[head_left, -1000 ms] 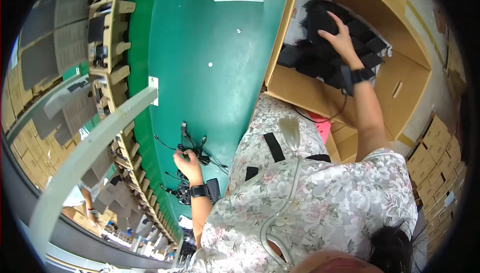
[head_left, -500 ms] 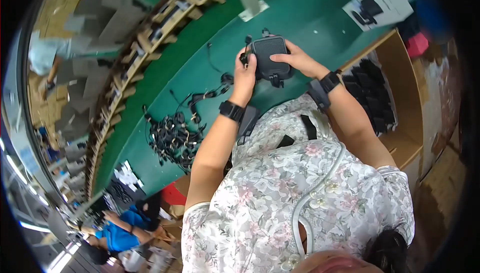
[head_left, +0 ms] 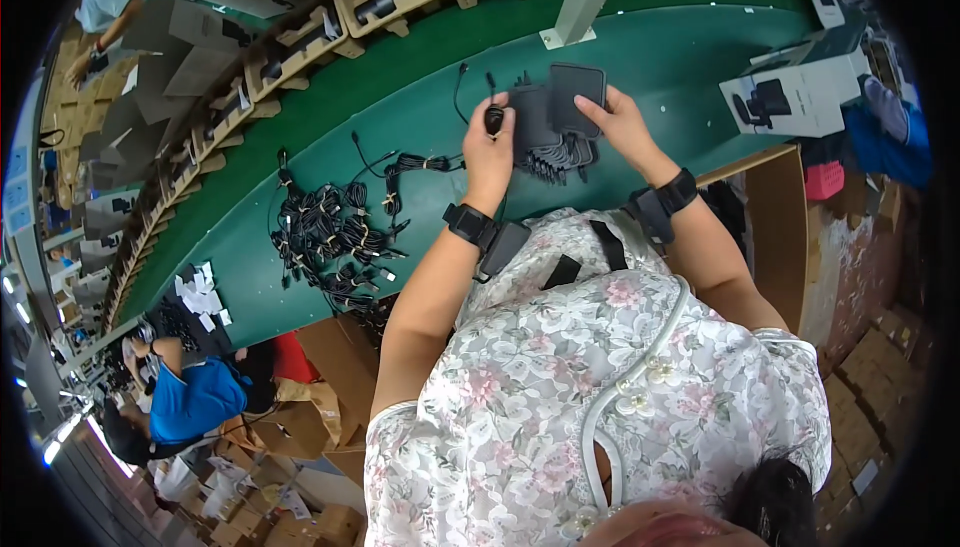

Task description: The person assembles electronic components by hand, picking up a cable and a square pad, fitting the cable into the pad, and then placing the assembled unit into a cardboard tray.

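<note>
**Flat dark piece sitting between the hands, right thumb on its face**

At far left, a person in blue [head_left: 200,402] is working beyond the end of the green table [head_left: 245,302]. Nearer, a heap of black cables [head_left: 330,232] is lying on the tabletop, and one tied cable [head_left: 420,163] is stretching from beside it toward the left wrist.

The left hand [head_left: 488,159] is closing its thumb and fingers around a small black cable bundle [head_left: 494,120], a lead poking up above the grip. Just to the right of those fingertips, a group of flat black pieces [head_left: 533,112] is resting on the table, its lower edges fanning out toward the wearer; whether the left thumb is touching it, I cannot tell.

Next comes the flat dark piece [head_left: 575,87], overlapping the group's right side. Its longer axis is running roughly away from the wearer's body, tilting only slightly. It is lying to the right of the left fingers and directly left of the right hand [head_left: 628,132], which is the nearer one: its thumb is pressing on the face, while its other fingers are partly hiding behind the edge, holding it.

Farther right, a white box [head_left: 795,102] is standing on the table, and an open cardboard box [head_left: 778,217] is sitting below the table edge.
</note>
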`<state>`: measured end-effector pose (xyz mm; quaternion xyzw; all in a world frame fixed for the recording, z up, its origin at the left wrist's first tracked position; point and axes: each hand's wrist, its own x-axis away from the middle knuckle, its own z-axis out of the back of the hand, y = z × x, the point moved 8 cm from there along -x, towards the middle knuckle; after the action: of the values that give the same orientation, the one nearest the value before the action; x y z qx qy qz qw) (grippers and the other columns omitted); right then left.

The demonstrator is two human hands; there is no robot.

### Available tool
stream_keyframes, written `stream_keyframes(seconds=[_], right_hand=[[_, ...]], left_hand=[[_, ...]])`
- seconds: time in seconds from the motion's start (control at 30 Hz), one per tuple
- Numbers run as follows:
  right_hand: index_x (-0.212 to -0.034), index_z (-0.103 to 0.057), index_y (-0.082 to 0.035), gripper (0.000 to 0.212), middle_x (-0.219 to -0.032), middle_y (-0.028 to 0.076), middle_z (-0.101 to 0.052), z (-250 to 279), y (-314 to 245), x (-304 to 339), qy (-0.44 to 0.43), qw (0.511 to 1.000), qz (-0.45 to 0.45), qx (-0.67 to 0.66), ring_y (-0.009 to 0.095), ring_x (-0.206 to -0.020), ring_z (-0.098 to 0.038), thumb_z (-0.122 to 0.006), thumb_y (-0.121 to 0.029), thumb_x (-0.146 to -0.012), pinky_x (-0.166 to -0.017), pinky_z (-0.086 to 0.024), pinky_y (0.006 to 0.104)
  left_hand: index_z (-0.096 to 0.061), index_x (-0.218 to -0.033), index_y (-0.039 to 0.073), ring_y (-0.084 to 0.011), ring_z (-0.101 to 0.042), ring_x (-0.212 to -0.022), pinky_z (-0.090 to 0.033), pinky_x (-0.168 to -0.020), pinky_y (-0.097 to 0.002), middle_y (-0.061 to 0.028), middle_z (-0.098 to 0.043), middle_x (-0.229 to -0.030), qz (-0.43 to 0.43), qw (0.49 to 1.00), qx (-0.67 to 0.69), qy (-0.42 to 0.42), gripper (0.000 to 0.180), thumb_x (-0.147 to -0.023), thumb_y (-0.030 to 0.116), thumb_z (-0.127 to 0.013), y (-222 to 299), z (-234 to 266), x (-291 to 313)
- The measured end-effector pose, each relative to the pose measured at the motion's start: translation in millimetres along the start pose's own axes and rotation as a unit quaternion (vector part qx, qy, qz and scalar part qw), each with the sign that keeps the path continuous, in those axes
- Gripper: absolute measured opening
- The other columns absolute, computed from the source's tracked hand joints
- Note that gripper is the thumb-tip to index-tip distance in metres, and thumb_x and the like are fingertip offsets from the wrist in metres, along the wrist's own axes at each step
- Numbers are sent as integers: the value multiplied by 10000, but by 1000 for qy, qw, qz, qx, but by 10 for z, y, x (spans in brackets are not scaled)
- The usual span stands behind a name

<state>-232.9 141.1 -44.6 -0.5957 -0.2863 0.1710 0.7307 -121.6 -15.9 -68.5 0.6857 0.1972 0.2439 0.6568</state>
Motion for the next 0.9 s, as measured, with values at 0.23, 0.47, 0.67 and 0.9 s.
stream_keyframes(seconds=[0.23,0.47,0.67,0.9], right_hand=[[-1016,-569,-49,220,-713,-41,-525,-78,-309,387,-33,998,-31,-46,56,-634,-505,-571,-205,-861,-566,-410,190],[-746,-476,-73,177,-595,-53,-465,1334,-560,227,202,966,116,112,32,-490,-389,-584,-169,-848,-444,-305,182],[-1027,-527,-35,254,-610,-48,-397,1540,-1526,-636,226,931,274,88,43,-536,-406,-614,-166,-828,-462,-348,193],[-1122,-486,-20,357,-711,69,-551,1483,-1742,-1808,186,838,439,266,138,-627,-518,-598,-187,-827,-507,-421,285]], left_hand=[[-509,-1051,7,-78,-544,-563,-382,-436,-186,-32,-590,-794,113,980,103,-131,225,-860,117,-555,167,-305,233],[-477,-971,16,-89,-508,-485,-367,-414,-197,-39,-560,-722,74,990,31,-115,174,-859,124,-558,138,-151,225],[-482,-951,16,-86,-525,-587,-417,-525,-211,-26,-551,-723,28,998,34,-42,140,-869,111,-543,82,165,399],[-508,-975,16,-87,-530,-635,-441,-618,-212,-26,-565,-754,38,999,-10,9,127,-878,96,-523,321,394,676]])
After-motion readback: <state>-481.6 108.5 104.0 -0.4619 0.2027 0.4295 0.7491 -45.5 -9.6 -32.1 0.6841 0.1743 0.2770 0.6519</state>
